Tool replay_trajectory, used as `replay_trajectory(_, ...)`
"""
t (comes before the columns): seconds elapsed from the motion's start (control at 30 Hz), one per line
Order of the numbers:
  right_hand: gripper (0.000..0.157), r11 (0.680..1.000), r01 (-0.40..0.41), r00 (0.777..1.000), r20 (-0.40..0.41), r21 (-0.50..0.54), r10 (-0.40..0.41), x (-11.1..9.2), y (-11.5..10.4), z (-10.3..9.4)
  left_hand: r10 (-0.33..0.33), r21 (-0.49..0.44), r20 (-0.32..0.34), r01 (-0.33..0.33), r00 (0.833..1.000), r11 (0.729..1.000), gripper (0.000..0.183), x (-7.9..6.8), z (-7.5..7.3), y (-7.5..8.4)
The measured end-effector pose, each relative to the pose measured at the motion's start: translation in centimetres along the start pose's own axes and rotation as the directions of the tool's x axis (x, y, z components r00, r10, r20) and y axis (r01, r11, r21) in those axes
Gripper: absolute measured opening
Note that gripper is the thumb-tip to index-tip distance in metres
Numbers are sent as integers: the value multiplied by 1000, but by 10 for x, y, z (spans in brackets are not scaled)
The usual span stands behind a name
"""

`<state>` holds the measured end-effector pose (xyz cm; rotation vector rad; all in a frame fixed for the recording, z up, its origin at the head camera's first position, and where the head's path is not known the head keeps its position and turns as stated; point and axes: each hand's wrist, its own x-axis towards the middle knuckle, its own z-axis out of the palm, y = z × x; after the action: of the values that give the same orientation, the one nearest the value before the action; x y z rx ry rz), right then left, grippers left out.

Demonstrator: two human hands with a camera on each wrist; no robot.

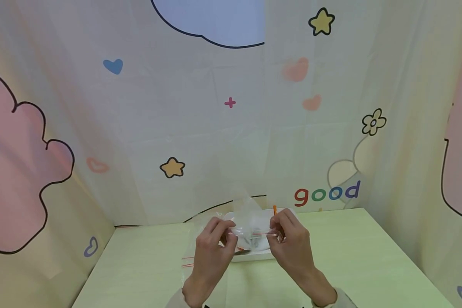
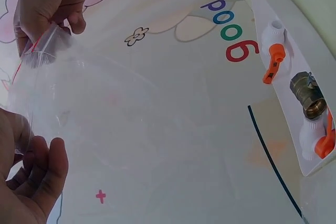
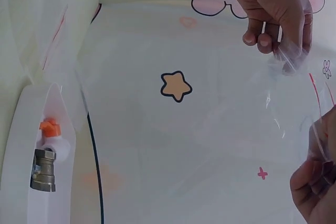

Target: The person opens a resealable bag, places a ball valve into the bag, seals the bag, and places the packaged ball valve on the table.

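Observation:
A clear zip bag (image 1: 250, 231) with a red line along its seal hangs between both hands above a white tray (image 1: 259, 257). My left hand (image 1: 215, 241) pinches one side of the bag's mouth, and my right hand (image 1: 290, 244) grips the other side. The bag (image 2: 105, 103) looks thin and see-through in the left wrist view, with nothing showing inside. In that view the tray (image 2: 317, 38) bears a brass valve (image 2: 308, 95) and white plastic valves with orange handles (image 2: 273, 64). The hands partly hide the tray in the head view.
Another clear bag (image 1: 188, 262) with red seal lines lies on the pale green table (image 1: 350, 265), left of the tray and partly behind my left forearm. A printed curtain (image 1: 200, 107) hangs at the back and both sides.

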<state>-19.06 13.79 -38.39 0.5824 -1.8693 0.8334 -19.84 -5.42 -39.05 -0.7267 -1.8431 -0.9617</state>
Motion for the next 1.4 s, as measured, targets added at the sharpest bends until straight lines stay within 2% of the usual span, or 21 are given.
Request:
replay_trajectory(0.1,37,1000,20,1000,-19,-9,-21,0,2,0,-13,-8,7,13,1000,1000,24,-2,-2,-4)
replay_trajectory(0.27,38,1000,0,1000,1,-21,0,0,4,-1,-12,-7,19,12,1000,1000,25,-4,-7,-9)
replay_trajectory(0.43,36,999,-40,998,46,8,40,-2,7,-2,-23,-56,53,26,998,998,26,-7,-12,-11)
replay_trajectory(0.53,33,996,-68,992,107,54,62,-4,8,-1,-48,-79,76,54,996,995,20,-9,-14,-13)
replay_trajectory(0.73,28,983,-88,965,258,163,44,-7,6,1,-119,-61,93,125,989,990,16,-10,-17,-17)
replay_trajectory(1.07,22,970,-101,920,393,219,8,-11,5,2,-124,-86,71,130,990,988,16,-11,-21,-20)
replay_trajectory(1.3,24,962,-133,879,476,240,2,-14,2,-1,-160,-4,69,160,985,987,18,-8,-25,-17)
replay_trajectory(1.4,27,963,-135,869,494,234,2,-13,0,-4,-179,31,77,177,981,984,18,-7,-28,-16)
